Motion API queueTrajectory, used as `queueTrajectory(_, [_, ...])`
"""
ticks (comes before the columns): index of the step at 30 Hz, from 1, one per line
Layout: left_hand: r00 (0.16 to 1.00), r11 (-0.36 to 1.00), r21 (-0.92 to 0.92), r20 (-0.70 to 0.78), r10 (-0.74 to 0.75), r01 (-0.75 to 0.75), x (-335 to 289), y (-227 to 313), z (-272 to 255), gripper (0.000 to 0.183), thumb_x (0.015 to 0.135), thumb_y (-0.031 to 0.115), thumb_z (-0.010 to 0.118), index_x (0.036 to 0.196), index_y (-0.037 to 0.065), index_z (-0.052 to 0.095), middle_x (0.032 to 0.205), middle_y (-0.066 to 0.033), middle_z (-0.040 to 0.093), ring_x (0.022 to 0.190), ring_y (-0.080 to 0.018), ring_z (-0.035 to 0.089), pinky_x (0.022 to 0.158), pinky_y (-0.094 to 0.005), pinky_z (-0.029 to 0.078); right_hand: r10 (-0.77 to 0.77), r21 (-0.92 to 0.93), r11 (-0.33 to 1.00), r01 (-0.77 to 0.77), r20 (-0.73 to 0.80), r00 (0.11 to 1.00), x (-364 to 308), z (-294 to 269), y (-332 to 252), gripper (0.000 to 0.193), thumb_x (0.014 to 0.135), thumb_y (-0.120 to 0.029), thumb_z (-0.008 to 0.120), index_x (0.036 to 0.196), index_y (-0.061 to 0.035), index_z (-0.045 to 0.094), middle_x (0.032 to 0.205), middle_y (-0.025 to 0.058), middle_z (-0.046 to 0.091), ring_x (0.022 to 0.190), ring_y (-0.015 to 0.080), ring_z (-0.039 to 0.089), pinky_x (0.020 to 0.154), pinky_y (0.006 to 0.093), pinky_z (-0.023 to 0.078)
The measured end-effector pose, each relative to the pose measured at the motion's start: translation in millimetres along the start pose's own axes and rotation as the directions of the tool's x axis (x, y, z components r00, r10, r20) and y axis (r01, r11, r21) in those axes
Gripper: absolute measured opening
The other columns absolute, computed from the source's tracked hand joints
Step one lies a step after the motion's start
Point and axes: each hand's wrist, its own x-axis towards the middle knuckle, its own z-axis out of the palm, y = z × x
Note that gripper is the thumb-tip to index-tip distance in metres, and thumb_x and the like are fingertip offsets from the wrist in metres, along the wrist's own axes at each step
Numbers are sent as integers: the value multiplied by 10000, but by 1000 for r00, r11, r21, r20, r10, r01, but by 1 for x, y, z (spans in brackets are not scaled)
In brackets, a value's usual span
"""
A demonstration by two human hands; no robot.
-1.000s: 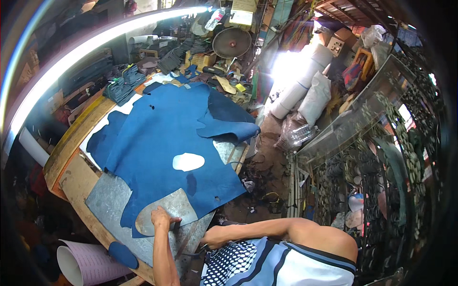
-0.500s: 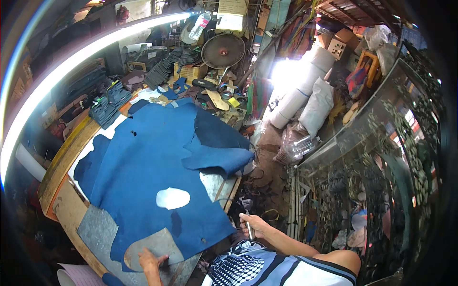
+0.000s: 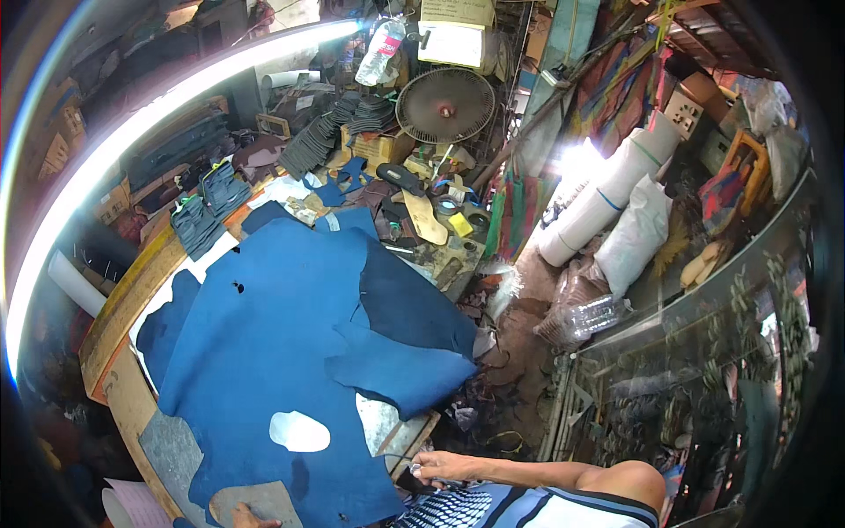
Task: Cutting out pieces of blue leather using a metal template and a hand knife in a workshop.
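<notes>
Down at the lower edge we have the flat grey-tan template (image 3: 275,500), one rounded piece of board lying on the near edge of the broad blue leather-like sheet (image 3: 264,352). Our left hand (image 3: 250,517) is right on it, partly cut off by the frame, thumb spread away from the finger we can see, pressing the surface and gripping nothing visible.

Over to the right hand (image 3: 433,467), beside the near right corner of the bench: fingers curled closed round a small silvery handheld tool (image 3: 415,470), mostly hidden, so we cannot tell its shape.

Just above the template we spot a white rounded patch (image 3: 299,432) in the blue, and at the right a folded flap (image 3: 409,365) rides over the darker side. Underneath, grey metal sheeting (image 3: 172,453) shows on the wood-edged bench (image 3: 128,400).

Farther out, a yellow block (image 3: 460,225) sits beyond the sheet, a round dark fan (image 3: 445,106) stands behind, and off right a long white roll (image 3: 616,189) leans beside a bulging white sack (image 3: 635,233).
</notes>
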Motion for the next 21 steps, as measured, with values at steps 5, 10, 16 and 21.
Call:
queueTrajectory(5, [999,998,-45,3,35,-34,50,-19,53,1075,524,571,894,1305,-57,506,1284,-291,582,1209,-402,572,1017,-444,480,-242,449,822,350,-282,929,-16,-7,-4,239,1041,-219,488,1204,-44,486,901,67,568,700,131,575,641,273,509])
queueTrajectory(10, [998,999,-9,48,49,-48,75,-79,75,1010,558,576,874,1280,-47,539,1258,-278,606,1179,-399,594,1015,-442,479,-215,179,935,307,-402,890,-35,-3,20,347,1058,-340,452,1246,-49,470,855,77,591,631,149,588,590,278,512])
queueTrajectory(16, [900,931,-288,-428,86,-226,-16,84,-49,552,905,376,662,1235,-59,579,1222,-288,621,1120,-438,597,953,-476,472,-205,384,795,470,-560,803,-64,-26,22,429,1051,-293,415,1438,-108,396,908,66,598,635,118,583,541,265,504])
queueTrajectory(21, [721,689,-399,-642,262,-605,-35,218,-37,536,913,282,685,1303,-54,534,1343,-262,538,1266,-399,501,1077,-456,386,-381,9,857,515,-661,646,-73,-83,-24,477,1000,-234,496,1443,-87,397,989,104,624,703,133,605,620,271,522])
